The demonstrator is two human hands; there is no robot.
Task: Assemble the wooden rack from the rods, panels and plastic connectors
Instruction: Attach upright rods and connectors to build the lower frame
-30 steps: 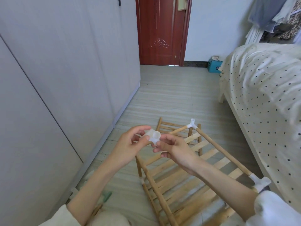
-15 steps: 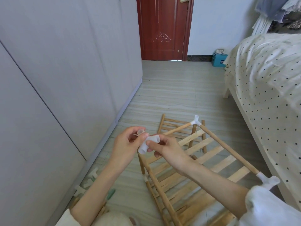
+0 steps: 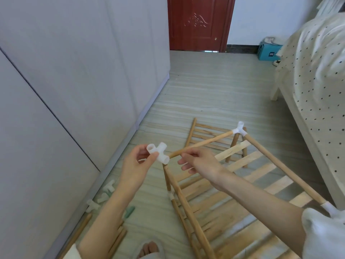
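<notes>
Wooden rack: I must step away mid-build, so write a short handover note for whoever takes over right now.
Left hand: pinches a white plastic connector, one socket at the free end of the top rod.
Right hand: holds that rod near its free end.
Done: the rod's far end sits in the corner connector; slatted panel and lower rods are joined.
Left: seat the connector on the rod and on the upright below. Spare connectors and loose rods lie on the floor by the wardrobe.
</notes>
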